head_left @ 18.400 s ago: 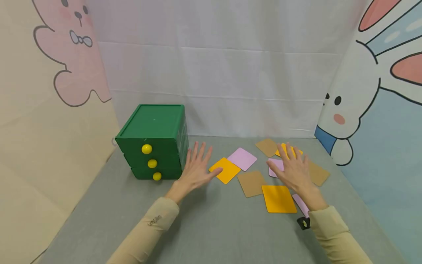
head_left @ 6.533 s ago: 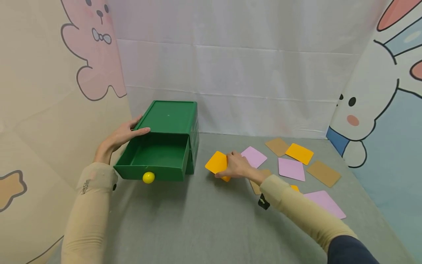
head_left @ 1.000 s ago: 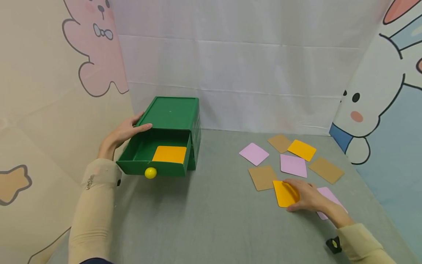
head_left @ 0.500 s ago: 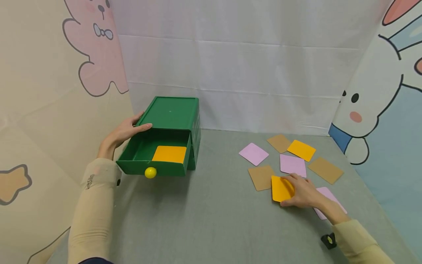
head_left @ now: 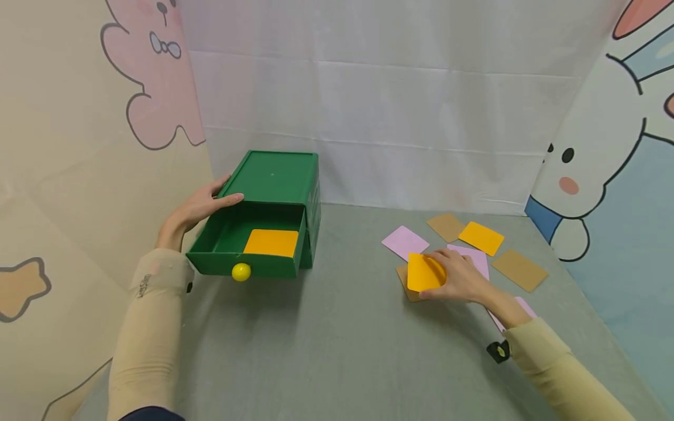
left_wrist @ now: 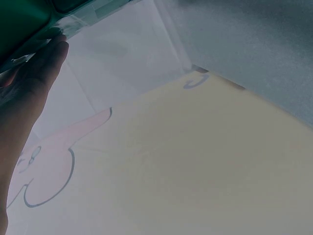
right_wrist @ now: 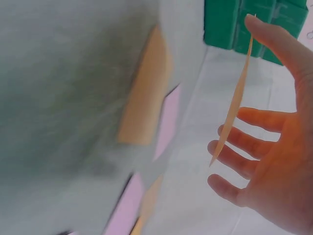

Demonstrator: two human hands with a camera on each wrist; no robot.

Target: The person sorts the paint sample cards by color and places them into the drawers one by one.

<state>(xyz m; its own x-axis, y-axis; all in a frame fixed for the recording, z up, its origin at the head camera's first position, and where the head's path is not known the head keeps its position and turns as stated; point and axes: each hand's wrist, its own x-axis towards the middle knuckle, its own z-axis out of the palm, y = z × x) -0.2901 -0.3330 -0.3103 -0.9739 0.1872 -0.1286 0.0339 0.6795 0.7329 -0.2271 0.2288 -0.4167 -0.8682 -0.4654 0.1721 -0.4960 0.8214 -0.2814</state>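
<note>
A small green drawer cabinet stands at the left of the head view, its top drawer pulled out by a yellow knob. My left hand holds the cabinet's left front corner, thumb on the top edge and fingers along the side. Inside the drawer lies one orange square card. My right hand pinches another orange card between thumb and fingers, slightly bowed in the right wrist view. The held card is raised over a brown card, partly covering it.
Beyond the right hand lie a pink card, a brown card, an orange card and another brown card. Two more pink cards are partly hidden by the right hand and arm. A white curtain hangs behind the grey table.
Over the last second my right hand has lifted the orange card and carried it left and away from me. Earlier, the drawer was opened and another orange card went in. The left hand stays put.
</note>
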